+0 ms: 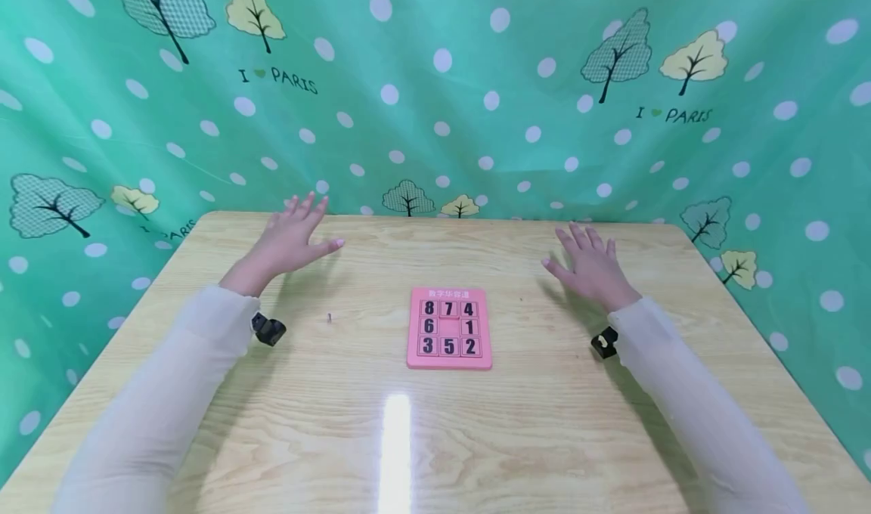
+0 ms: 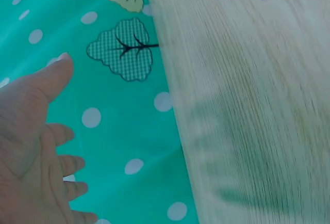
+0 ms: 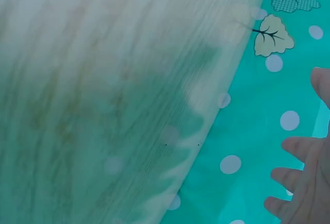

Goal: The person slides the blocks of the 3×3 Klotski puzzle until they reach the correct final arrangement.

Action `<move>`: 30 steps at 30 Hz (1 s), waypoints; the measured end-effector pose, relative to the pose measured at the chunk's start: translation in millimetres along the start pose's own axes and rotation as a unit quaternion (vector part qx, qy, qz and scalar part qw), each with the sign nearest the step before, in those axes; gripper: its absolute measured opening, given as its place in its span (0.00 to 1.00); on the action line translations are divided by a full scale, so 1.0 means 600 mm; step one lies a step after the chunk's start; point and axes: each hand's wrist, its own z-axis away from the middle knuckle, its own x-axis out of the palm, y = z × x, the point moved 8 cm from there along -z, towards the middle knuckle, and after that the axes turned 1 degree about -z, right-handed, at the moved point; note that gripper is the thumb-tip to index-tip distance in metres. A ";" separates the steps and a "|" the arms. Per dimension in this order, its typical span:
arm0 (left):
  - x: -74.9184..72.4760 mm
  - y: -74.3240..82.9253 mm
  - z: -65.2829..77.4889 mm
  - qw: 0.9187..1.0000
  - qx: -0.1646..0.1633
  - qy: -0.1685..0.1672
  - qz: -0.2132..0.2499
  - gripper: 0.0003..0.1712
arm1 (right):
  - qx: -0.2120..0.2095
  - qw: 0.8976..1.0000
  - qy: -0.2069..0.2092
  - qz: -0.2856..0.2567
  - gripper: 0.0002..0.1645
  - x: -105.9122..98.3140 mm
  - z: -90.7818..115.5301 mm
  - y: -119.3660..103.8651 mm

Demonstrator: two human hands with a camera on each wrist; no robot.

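Note:
A pink sliding number puzzle (image 1: 449,359) lies flat near the middle of the wooden table. Its tiles read 8 7 4 on top, 6, a gap and 1 across the middle, and 3 5 2 at the bottom. To its left, my left hand (image 1: 291,236) hovers above the table with fingers spread, holding nothing. My right hand (image 1: 590,267), also spread and holding nothing, hovers to the right of the puzzle. In the left wrist view, the left hand (image 2: 31,146) shows its palm side. The right hand (image 3: 304,177) is partly cut off by its view's edge.
A green curtain (image 1: 442,121) with dots and trees hangs behind and beside the wooden table (image 1: 327,423). A tiny dark mark (image 1: 330,318) is on the tabletop left of the puzzle. Black wrist cameras (image 1: 269,330) sit under both cuffs.

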 end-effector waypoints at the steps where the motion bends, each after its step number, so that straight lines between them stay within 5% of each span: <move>1: 0.001 0.004 0.001 1.000 0.005 0.001 0.004 0.53 | -0.002 1.000 0.001 0.001 0.47 0.000 0.002 -0.001; 15: 0.027 0.048 0.017 0.995 0.062 0.013 0.083 0.51 | -0.037 0.998 0.011 -0.041 0.45 0.003 0.020 -0.032; 30: 0.068 0.094 0.039 0.978 0.111 -0.013 0.174 0.49 | -0.080 0.992 0.018 -0.091 0.44 0.015 0.045 -0.083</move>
